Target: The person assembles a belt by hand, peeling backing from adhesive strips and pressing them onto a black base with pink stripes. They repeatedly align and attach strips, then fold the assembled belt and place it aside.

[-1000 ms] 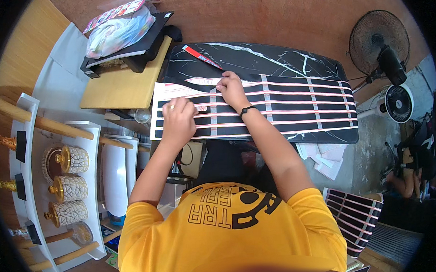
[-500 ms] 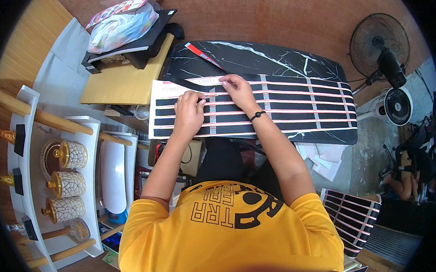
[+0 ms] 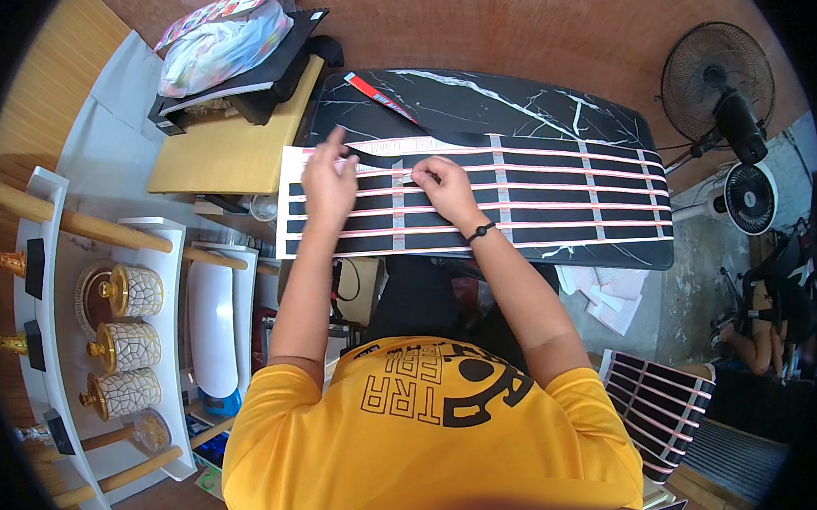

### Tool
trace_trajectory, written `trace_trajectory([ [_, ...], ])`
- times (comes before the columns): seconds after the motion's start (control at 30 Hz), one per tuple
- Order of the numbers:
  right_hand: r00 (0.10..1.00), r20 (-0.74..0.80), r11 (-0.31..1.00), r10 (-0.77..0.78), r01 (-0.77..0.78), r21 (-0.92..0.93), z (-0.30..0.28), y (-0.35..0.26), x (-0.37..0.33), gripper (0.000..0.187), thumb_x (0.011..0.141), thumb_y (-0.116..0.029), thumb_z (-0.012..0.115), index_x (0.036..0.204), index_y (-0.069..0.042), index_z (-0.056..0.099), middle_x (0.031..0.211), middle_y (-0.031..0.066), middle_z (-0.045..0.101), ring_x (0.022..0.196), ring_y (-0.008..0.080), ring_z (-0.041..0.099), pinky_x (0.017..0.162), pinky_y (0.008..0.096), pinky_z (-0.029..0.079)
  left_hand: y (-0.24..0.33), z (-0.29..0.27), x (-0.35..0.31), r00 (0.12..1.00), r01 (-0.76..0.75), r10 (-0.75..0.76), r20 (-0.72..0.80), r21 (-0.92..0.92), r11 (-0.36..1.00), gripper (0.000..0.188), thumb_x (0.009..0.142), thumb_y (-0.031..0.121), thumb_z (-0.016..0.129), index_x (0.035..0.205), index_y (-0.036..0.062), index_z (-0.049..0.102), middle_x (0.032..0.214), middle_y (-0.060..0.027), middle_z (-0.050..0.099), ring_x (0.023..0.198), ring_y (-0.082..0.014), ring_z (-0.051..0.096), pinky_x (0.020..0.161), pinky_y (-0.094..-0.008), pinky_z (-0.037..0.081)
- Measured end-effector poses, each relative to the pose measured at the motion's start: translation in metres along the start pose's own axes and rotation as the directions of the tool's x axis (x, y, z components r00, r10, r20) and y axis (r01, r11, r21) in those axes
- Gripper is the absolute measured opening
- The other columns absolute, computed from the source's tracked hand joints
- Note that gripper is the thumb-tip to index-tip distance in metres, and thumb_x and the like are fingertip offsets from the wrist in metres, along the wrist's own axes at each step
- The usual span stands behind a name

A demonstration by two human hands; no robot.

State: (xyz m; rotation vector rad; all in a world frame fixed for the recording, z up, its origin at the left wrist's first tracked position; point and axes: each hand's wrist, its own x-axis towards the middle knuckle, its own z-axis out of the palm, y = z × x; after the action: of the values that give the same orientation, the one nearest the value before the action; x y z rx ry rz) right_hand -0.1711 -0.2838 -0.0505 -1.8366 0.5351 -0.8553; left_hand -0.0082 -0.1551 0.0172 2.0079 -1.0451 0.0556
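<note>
Your left hand's point(image 3: 330, 182) fingers are apart, your right hand's point(image 3: 448, 192) together, any hold unclear; the black strip point(image 3: 369, 160) between looks light, floppy: pinch its edge.

The blk table w/ white squiggly lines point(image 3: 521, 113) looks like stone, smooth & v. shiny. On it, the long striped blk & pink-white sheet point(image 3: 547, 194) looks flat & matt, prob. paper or plastic. Yellow short-sleeved shirt point(image 3: 298, 442): soft cloth, not shiny. See-thru whitish bag point(image 3: 222, 58): thin, crinkly plastic. Reddish-brown wall point(image 3: 471, 24): dull wood. Fat white jars w/ gold lids point(image 3: 132, 347): lids shiny, like metal.
</note>
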Motion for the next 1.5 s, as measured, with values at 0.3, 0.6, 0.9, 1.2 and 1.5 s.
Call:
trace_trajectory([
  [0.3,0.999,0.016,0.986,0.052,-0.054,0.16,0.0,0.004,0.0,0.018,0.089,-0.016,0.07,0.097,0.0,0.071,0.09,0.0098,0.07,0.078,0.0163,0.062,0.071,0.0296,0.049,0.013,0.025,-0.012,0.906,0.195,-0.019,0.423,-0.377,0.905,0.04,0.09,0.01,0.07,0.127,0.0005,0.061,0.099,-0.0076,0.069,0.086,-0.0113,0.065,0.079,-0.0251,0.053],
  [0.6,0.995,0.003,0.985,-0.104,0.103,0.137,-0.001,-0.001,0.001,0.023,0.093,-0.013,0.063,0.113,-0.005,0.073,0.122,0.0148,0.066,0.104,0.0246,0.065,0.091,0.0334,0.049,0.014,0.052,-0.032,0.854,0.52,-0.287,0.434,-0.738,0.431,0.027,0.095,0.006,0.063,0.121,-0.0027,0.062,0.101,-0.0125,0.07,0.09,-0.0175,0.069,0.081,-0.0283,0.057],
  [0.9,0.914,0.229,0.767,-0.336,0.406,-0.496,0.012,-0.022,-0.009,0.054,0.091,-0.019,0.062,0.144,-0.018,0.051,0.159,0.0213,0.024,0.12,0.0353,0.052,0.1,0.0449,0.043,0.032,0.063,-0.038,0.796,0.434,-0.419,0.437,-0.894,-0.106,0.024,0.101,0.013,0.053,0.12,-0.0014,0.056,0.116,-0.0157,0.064,0.106,-0.0248,0.064,0.096,-0.0369,0.053],
  [1.2,0.967,-0.097,0.97,-0.235,0.226,-0.092,-0.004,-0.018,-0.005,0.062,0.095,-0.014,0.059,0.152,-0.01,0.036,0.156,0.0227,0.027,0.117,0.0299,0.055,0.091,0.0359,0.05,-0.022,0.0,-0.029,0.824,0.176,-0.55,0.14,-0.984,0.015,0.023,0.099,0.006,0.055,0.119,-0.0031,0.058,0.101,-0.0079,0.063,0.088,-0.0136,0.062,0.08,-0.0246,0.054],
  [1.5,0.979,-0.178,0.994,-0.099,0.089,-0.063,-0.007,-0.006,-0.002,0.059,0.094,-0.007,0.06,0.149,-0.01,0.04,0.128,0.0115,0.048,0.074,0.0086,0.048,0.07,0.0245,0.047,-0.154,-0.174,-0.217,0.675,0.467,-0.569,-0.469,-0.325,0.822,0.054,0.089,0.003,0.069,0.139,-0.0012,0.049,0.091,-0.0074,0.067,0.08,-0.0126,0.062,0.075,-0.0257,0.051],
])
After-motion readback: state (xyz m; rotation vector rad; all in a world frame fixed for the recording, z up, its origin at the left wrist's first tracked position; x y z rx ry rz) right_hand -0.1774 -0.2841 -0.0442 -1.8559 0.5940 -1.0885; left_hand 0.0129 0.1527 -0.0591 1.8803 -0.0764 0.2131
